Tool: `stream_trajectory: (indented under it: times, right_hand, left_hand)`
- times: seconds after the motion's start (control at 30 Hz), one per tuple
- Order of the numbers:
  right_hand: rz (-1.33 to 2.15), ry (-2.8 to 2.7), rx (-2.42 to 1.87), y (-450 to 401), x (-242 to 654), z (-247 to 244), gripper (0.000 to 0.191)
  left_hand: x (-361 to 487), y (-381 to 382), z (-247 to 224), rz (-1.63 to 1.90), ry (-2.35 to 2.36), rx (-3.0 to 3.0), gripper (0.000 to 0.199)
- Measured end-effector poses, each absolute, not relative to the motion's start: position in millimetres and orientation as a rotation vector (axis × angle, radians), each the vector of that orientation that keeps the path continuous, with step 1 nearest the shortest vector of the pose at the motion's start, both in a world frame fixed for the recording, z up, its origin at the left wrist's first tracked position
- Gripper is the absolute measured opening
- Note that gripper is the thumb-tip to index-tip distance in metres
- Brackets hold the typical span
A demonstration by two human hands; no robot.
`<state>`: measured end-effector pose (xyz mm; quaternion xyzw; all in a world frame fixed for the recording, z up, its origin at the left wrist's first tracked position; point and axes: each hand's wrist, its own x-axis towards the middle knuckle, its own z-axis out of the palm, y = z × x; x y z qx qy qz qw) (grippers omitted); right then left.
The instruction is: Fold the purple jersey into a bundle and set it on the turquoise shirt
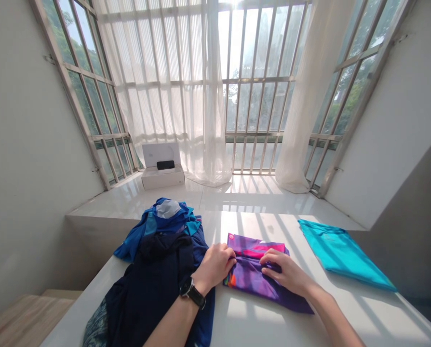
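A purple and pink garment (253,277), partly folded, lies on the white table (251,327) in front of me. At its left edge my left hand (217,265) has its fingers curled and pressed together on the cloth; a black watch (193,292) is on that wrist. My right hand (286,271) rests on the right part of the same garment, thumb and fingers apart. Left of my left hand is a loose pile with a dark navy garment (157,284) and a blue garment (136,241). A folded turquoise garment (345,255) lies at the right.
Behind the table, a white windowsill (208,200) holds an open white box (163,177) with a black object (165,165) on it. Sheer curtains (172,96) hang before barred windows. A wooden surface (27,318) shows at lower left.
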<state>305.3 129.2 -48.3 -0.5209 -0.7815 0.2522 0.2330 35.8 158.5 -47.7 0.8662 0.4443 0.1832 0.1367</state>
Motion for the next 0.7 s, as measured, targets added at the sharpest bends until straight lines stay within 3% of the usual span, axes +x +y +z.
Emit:
stream_trajectory:
  times: [0.33, 0.7]
  right_hand:
    - [0.632, -2.147, -1.47, 132.3, 303.0, -54.6, 0.02]
    - [0.689, -2.121, -1.53, 130.8, 298.7, -51.0, 0.025]
  left_hand:
    - [36.2, 163.1, -44.9, 0.679, 1.101, 2.585, 0.008]
    - [35.1, 165.5, -43.6, 0.585, 1.263, 2.464, 0.017]
